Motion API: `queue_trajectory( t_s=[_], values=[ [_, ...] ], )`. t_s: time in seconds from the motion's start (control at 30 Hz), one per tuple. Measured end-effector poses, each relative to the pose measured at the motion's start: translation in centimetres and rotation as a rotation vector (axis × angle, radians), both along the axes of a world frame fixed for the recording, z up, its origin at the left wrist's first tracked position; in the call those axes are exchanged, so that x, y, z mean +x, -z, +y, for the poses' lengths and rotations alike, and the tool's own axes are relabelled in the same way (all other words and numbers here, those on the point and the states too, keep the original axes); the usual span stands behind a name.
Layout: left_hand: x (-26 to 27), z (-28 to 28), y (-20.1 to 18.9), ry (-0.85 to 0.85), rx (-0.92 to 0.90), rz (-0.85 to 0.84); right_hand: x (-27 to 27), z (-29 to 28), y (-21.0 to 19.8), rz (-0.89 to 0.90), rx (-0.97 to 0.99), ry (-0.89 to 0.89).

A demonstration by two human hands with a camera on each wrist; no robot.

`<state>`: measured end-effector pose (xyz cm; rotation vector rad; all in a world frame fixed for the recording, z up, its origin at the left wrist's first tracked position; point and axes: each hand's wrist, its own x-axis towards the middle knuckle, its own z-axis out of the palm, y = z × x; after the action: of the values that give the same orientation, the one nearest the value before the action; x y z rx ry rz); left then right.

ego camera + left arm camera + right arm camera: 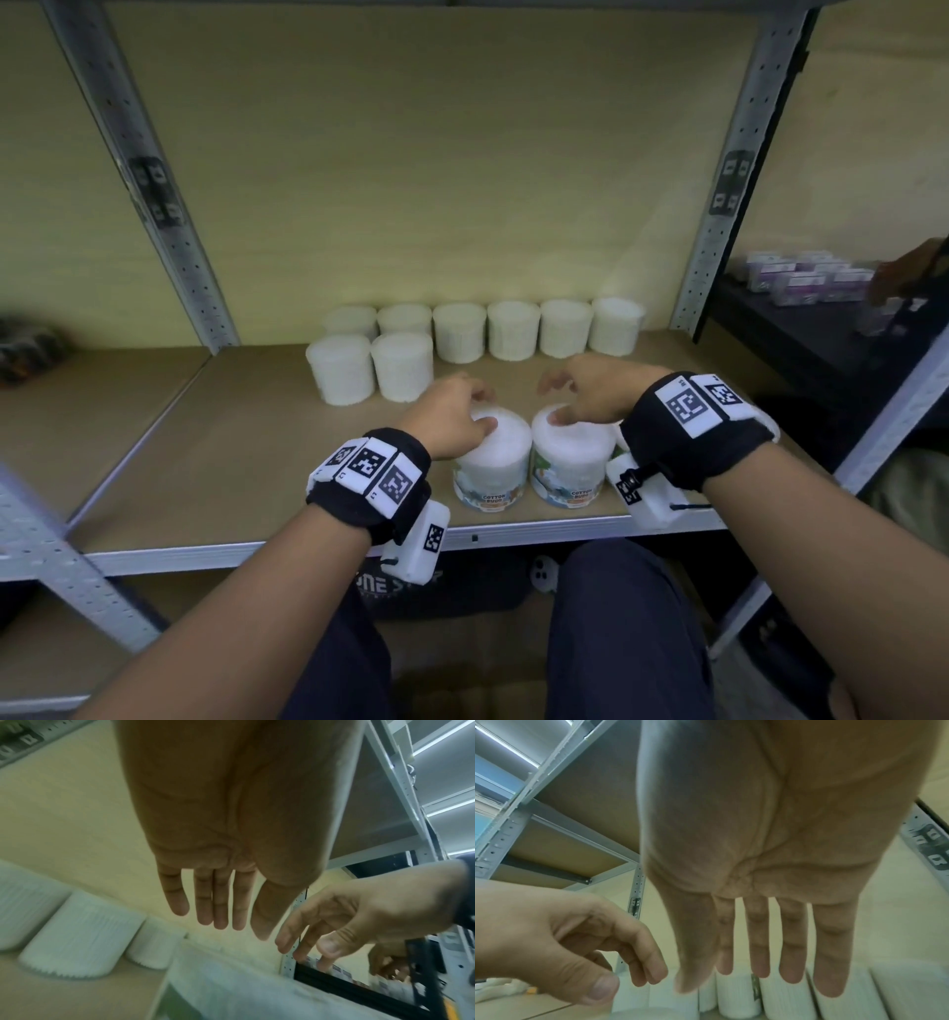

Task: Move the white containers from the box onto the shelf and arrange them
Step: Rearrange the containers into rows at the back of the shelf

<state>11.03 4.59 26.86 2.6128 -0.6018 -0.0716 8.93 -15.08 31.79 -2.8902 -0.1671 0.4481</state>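
Observation:
Two white containers with printed labels stand side by side at the front of the shelf board (231, 452): the left container (495, 462) and the right container (570, 462). My left hand (480, 408) hovers over the left one, its thumb touching the lid. My right hand (557, 401) is over the right one, fingertips at the lid. In the wrist views the left hand's fingers (223, 921) and the right hand's fingers (757, 973) are straight and hold nothing. A back row of several white containers (513, 329) lines the wall. Two more (372, 367) stand in front of it at the left.
Grey perforated uprights stand at the left (169, 221) and right (719, 221) of the bay. Small purple boxes (806, 277) lie on a dark shelf to the right. Brown cardboard (462, 694) shows between my knees below the shelf edge.

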Motion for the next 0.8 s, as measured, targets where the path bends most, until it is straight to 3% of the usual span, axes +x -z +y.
queue_trajectory(
  t_s=[0.47,0.8],
  values=[
    [8.3,12.8,-1.3,-0.330,0.014,0.068,10.9,9.2,-1.5,-0.149,0.056,-0.136],
    [15.5,15.7,-0.6,-0.300,0.128,0.100,19.5,15.6,-0.5,-0.091,-0.058,-0.201]
  ],
)
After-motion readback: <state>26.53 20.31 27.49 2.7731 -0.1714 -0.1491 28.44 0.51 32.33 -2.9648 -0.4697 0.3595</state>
